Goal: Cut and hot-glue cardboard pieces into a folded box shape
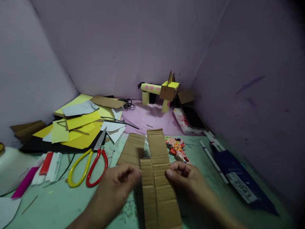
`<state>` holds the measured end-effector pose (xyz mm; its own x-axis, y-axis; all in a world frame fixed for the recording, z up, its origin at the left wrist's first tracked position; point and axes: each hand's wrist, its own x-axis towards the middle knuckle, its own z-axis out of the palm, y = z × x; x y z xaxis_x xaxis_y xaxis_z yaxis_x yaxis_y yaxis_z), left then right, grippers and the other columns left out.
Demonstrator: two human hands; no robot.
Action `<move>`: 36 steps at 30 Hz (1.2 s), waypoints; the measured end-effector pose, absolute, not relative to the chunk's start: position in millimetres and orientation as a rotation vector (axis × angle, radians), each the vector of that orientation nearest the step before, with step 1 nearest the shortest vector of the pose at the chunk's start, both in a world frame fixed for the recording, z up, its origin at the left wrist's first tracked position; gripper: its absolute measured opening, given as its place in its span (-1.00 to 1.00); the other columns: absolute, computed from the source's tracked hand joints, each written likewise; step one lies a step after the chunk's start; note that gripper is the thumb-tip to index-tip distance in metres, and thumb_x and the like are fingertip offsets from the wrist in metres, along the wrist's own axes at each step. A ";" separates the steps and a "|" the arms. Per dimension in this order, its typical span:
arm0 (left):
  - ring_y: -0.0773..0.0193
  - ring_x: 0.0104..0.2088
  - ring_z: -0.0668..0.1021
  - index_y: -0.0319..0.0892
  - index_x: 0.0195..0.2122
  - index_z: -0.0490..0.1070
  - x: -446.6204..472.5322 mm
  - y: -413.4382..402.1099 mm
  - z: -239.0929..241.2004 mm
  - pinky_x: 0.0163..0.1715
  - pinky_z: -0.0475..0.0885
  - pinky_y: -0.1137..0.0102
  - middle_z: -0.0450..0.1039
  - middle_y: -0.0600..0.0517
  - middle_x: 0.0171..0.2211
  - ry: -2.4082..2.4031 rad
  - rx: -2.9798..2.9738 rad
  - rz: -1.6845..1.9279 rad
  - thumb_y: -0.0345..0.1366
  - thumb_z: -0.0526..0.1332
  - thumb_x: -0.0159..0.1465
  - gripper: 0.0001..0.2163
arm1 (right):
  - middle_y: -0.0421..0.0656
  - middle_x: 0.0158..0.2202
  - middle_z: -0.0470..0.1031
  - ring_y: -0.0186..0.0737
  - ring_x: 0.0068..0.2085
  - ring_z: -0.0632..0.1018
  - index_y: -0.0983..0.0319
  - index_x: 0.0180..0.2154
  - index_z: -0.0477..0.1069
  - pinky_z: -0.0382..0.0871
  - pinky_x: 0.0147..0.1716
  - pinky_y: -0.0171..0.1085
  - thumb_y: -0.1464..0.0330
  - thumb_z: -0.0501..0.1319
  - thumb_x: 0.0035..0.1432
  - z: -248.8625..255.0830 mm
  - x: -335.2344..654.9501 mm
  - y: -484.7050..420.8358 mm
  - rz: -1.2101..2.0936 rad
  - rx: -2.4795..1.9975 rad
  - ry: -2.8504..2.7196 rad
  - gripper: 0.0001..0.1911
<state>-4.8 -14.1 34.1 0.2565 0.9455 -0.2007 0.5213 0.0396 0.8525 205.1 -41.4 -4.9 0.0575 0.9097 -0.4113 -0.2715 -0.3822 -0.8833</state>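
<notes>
Two long brown cardboard strips stand upright side by side in front of me. The shorter strip (pixel 148 190) is on the left, and the longer strip (pixel 158 146) reaches higher on the right. My left hand (pixel 116 187) is closed, thumb and fingertip pinching at the left edge of the shorter strip. On the other side, my right hand (pixel 187 176) pinches the right edge of the longer strip between thumb and fingers. Another cardboard piece (pixel 132 148) lies on the table behind the left strip. Scissors (pixel 88 165) with yellow and red handles rest left of my left hand.
Paper sheets (pixel 81 121) pile up at back left, beside markers (pixel 49 168) and a white container (pixel 14 168). A yellow-and-cardboard animal model (pixel 152 89) stands at the back. A phone (pixel 193 117), rolled paper sticks (pixel 213 160) and a dark blue packet (pixel 240 181) lie right.
</notes>
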 end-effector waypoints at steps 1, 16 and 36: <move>0.17 -0.47 0.49 -0.15 -0.47 0.43 -10.8 -7.2 37.1 -0.44 0.33 0.32 0.46 0.01 -0.54 1.592 1.750 0.596 -0.04 0.05 0.18 -0.68 | -0.25 -0.65 0.43 -0.41 -0.62 0.37 0.26 -0.56 0.37 0.17 -0.59 -0.38 0.09 0.51 -0.43 -9.9 209.5 -43.4 1.524 -1.364 -0.681 -0.51; 0.18 -0.50 0.45 -0.21 -0.40 0.41 -16.7 37.4 17.0 -0.52 0.23 0.38 0.38 0.04 -0.57 1.667 1.527 0.630 -0.22 0.27 -0.11 -0.75 | -0.30 -0.67 0.29 -0.43 -0.61 0.25 0.25 -0.57 0.34 0.06 -0.58 -0.37 0.02 0.42 -0.28 -22.4 208.8 -69.4 1.433 -1.458 -0.842 -0.52; 0.51 -0.86 0.19 -0.19 -0.54 0.28 -11.2 23.4 2.8 -0.85 0.04 0.62 0.27 0.17 -0.85 1.333 1.049 0.563 -0.24 0.20 0.03 -0.85 | -0.22 -0.56 0.31 -0.30 -0.48 0.31 0.24 -0.51 0.32 0.15 -0.51 -0.32 0.14 0.13 0.12 -22.9 219.0 -73.8 1.389 -1.660 -1.344 -0.68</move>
